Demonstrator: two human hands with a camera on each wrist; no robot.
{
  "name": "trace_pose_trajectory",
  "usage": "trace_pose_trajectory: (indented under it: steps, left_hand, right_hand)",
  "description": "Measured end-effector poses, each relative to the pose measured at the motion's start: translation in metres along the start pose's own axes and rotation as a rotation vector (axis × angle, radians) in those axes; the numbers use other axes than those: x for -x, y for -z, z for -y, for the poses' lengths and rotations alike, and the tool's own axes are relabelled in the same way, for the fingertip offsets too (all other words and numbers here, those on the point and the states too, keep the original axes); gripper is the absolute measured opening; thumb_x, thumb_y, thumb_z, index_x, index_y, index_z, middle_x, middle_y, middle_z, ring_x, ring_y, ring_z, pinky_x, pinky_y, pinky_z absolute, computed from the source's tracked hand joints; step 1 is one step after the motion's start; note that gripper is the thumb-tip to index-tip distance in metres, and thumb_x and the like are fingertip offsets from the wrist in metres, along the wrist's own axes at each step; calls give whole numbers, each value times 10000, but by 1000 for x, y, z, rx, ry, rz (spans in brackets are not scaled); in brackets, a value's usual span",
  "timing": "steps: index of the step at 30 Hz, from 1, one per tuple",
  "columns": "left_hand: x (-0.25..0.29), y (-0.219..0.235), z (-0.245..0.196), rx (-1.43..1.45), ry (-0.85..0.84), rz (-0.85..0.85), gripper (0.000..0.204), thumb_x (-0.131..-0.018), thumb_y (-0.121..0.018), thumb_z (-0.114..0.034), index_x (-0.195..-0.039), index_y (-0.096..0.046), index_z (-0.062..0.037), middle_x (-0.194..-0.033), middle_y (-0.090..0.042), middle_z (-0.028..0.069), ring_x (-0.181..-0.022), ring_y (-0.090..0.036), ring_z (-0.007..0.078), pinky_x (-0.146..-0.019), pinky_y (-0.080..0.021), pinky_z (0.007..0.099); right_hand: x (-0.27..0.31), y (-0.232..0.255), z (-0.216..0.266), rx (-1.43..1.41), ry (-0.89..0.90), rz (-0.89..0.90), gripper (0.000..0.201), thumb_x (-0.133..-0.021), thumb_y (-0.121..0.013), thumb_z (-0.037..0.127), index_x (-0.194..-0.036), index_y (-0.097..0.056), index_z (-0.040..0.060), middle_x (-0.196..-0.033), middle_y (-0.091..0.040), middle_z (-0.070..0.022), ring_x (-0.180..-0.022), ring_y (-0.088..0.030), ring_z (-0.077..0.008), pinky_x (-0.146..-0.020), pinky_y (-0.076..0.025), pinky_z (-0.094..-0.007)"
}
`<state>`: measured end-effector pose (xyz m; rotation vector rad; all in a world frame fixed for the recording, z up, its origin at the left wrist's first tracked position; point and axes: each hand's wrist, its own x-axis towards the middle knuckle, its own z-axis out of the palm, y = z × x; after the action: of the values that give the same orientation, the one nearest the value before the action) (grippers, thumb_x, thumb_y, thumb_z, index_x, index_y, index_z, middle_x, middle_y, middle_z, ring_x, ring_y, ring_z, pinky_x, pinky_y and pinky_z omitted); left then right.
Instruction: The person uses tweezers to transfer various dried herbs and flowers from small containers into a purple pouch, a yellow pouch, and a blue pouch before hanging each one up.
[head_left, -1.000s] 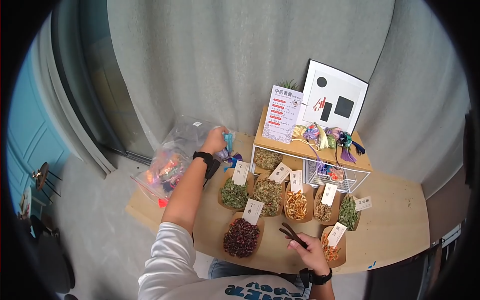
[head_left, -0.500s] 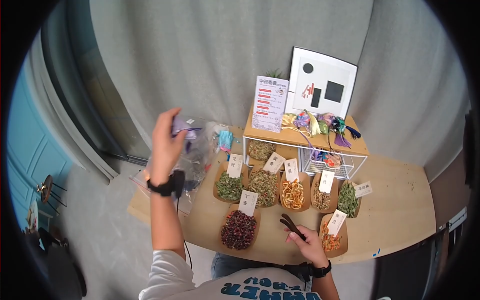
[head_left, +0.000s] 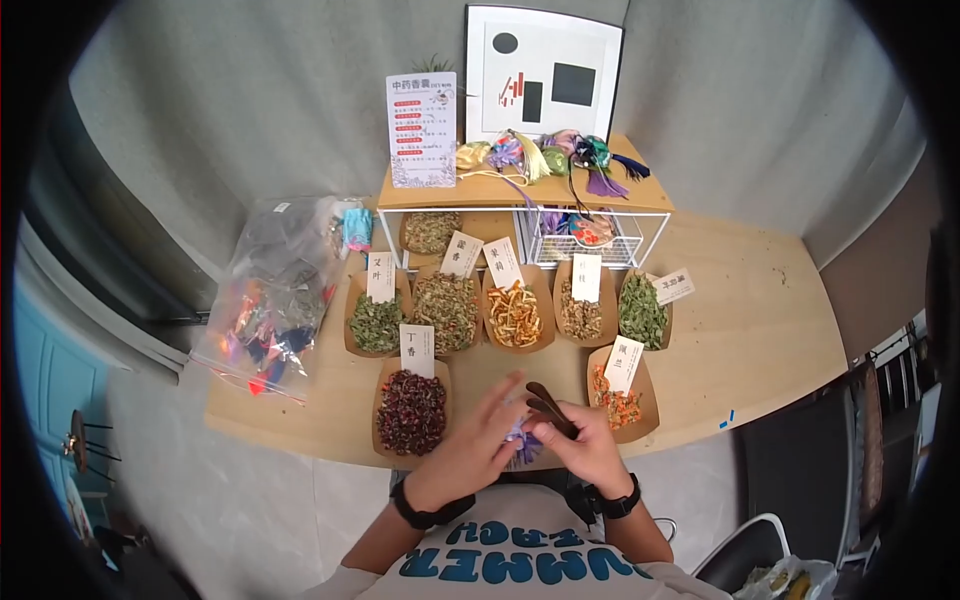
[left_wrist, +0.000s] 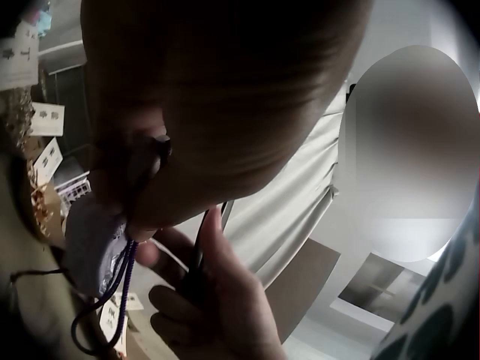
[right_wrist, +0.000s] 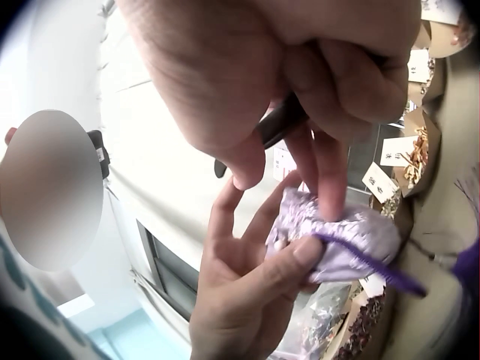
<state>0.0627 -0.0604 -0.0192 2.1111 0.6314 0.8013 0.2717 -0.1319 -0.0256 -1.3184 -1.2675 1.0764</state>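
Close to my body, over the table's front edge, my left hand (head_left: 470, 445) pinches a lilac sachet pouch (right_wrist: 364, 232) between thumb and fingers. A purple cord (right_wrist: 360, 259) loops from the pouch, and a purple tassel (right_wrist: 469, 274) hangs by it. My right hand (head_left: 592, 448) grips dark brown tongs (head_left: 553, 410) while its fingertips touch the gathered top of the pouch. In the head view the fingers mostly hide the pouch. Left of the hands lie dark red dried buds (head_left: 411, 412) in a paper tray; to the right are orange dried petals (head_left: 618, 405) in another.
Behind stand several labelled paper trays of dried herbs (head_left: 445, 310). A wooden shelf (head_left: 640, 190) carries finished sachets (head_left: 505, 150), a printed card (head_left: 421, 130) and a framed picture (head_left: 545, 40). At left are a clear plastic bag (head_left: 265, 310) of pouches and a blue pouch (head_left: 356, 230).
My left hand has come from the plastic bag, lifting the lilac pouch out, to my right hand in front of my body. The right hand keeps the tongs; its fingers now touch the pouch.
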Motion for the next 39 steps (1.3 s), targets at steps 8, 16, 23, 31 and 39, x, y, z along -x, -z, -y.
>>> trace_pose_trajectory:
  steps: [8, 16, 23, 31, 39]
  left_hand:
    - [8, -34, 7, 396, 62, -148, 452, -945, -775, 5, -1352, -581, -24, -1631, -440, 261, -1354, -638, 365, -1017, -579, 410]
    - [10, -12, 18, 544, 346, -70, 95, -1067, -662, 28, -1147, -615, 10, -1111, -693, 36, -1018, -666, 79, -878, -557, 259]
    - [18, -24, 32, 646, 343, -342, 106, -989, -773, -36, -983, -683, 19, -900, -722, 34, -798, -668, 55, -710, -542, 243]
    - [18, -4, 12, 117, 318, -346, 148, -900, -743, 45, -829, -626, -12, -721, -608, -35, -654, -532, -4, -571, -391, 204]
    - [19, -8, 14, 194, 267, -369, 148, -877, -739, 54, -825, -619, -15, -720, -616, -12, -661, -556, 26, -583, -430, 225]
  right_hand:
    - [8, -12, -41, -318, -104, -218, 163, -1036, -768, 56, -1149, -799, -58, -987, -802, -4, -853, -679, -38, -762, -538, -216]
    - [4, -15, -29, -7, 51, -46, 179, -1001, -774, 16, -1165, -797, -52, -833, -764, 6, -737, -605, -19, -676, -490, -222]
    - [-5, -13, -23, 206, 118, -111, 272, -885, -779, -28, -1157, -803, -23, -886, -806, -171, -828, -815, -190, -730, -608, -301]
    - [-6, -15, 1, 373, 282, -193, 250, -836, -813, 6, -1086, -794, 13, -944, -810, -149, -845, -821, -274, -725, -632, -341]
    - [-6, -20, 17, 469, 319, -135, 229, -831, -817, 10, -1058, -796, -2, -913, -785, -145, -807, -799, -275, -715, -615, -332]
